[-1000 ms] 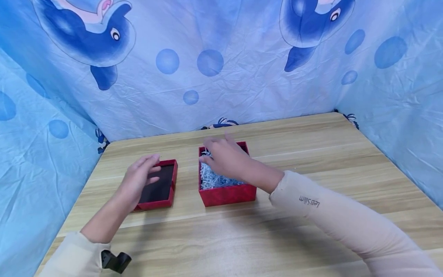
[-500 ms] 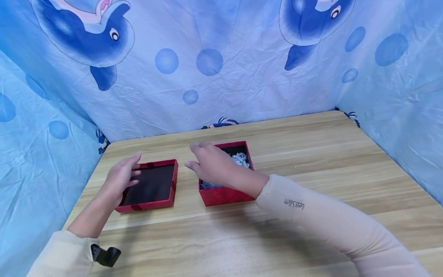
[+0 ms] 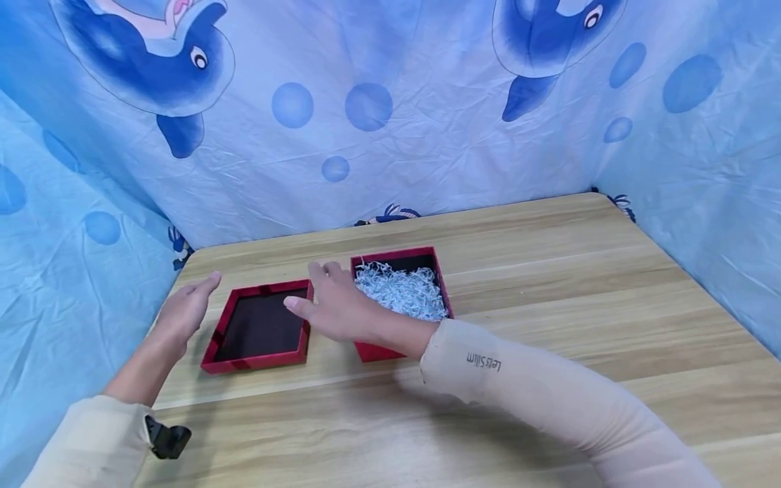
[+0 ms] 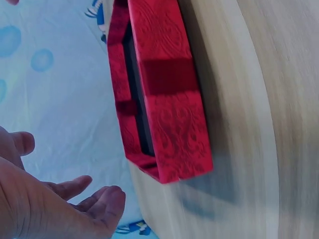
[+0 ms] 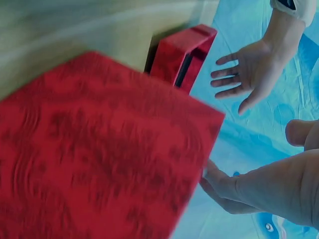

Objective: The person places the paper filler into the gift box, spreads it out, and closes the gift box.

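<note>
Curtain (image 3: 67, 271) at far left, pale blue, printed with rounder blue spots; blue dolphin figure (image 3: 152, 61) high on the back panel. Cream left sleeve (image 3: 91, 440) at the near left corner, small black device (image 3: 167, 439) strapped at its cuff. Left hand (image 3: 183, 313) off the left side of the shallow red tray (image 3: 256, 364), apart from it; right-wrist view shows fingers straight and spread wide, thumb well out, palm bare. Tray lies flat on the wood-grain table (image 3: 549, 285), open side up, floor dark. Left-wrist view: swirl pattern embossed on its outer wall, crossed by a darker red band.

Right hand (image 3: 338, 305) in the space between tray and deep red box (image 3: 378, 352), overlapping the box's left side in the head view. Thumb held apart from the loosely extended fingers, gap wide, palm side down; cannot tell whether fingertips touch the box wall. Box stands upright, open at the top, to the right of the tray and well apart from the left hand. Pale blue paper shreds (image 3: 403, 291) heaped inside; dark inner wall visible behind them. Cream right sleeve (image 3: 549, 400) slants to the lower right, dark lettering upside down near the cuff. Second dolphin (image 3: 549, 41) high at right.
</note>
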Demonstrator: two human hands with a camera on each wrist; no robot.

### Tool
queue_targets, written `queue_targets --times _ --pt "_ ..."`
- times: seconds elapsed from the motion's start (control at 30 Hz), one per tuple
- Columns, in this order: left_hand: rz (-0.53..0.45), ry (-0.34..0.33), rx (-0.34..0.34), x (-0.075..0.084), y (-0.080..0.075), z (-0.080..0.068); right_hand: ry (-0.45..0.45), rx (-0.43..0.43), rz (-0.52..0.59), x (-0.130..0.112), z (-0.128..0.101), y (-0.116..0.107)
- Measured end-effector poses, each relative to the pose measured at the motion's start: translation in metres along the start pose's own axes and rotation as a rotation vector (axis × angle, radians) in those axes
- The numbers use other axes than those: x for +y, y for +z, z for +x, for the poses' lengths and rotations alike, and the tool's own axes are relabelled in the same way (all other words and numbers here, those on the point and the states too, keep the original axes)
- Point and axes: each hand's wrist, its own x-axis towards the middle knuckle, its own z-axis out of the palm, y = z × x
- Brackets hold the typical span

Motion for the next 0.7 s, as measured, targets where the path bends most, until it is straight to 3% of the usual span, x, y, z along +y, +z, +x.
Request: queue_targets --times 0.3,0.5,0.7 --pt "0.045 -0.13 -0.109 -0.004 -0.008 0.011 0.083 -0.052 0.181 -0.017 0.001 0.023" --pt "0.049 -0.199 -0.14 -0.006 -0.005 0.016 0.216 -0.054 0.274 -0.023 0.003 0.037" --pt "0.04 -0.214 -0.147 -0.008 -0.005 0.017 0.35 -0.048 0.329 -0.021 0.009 0.048"
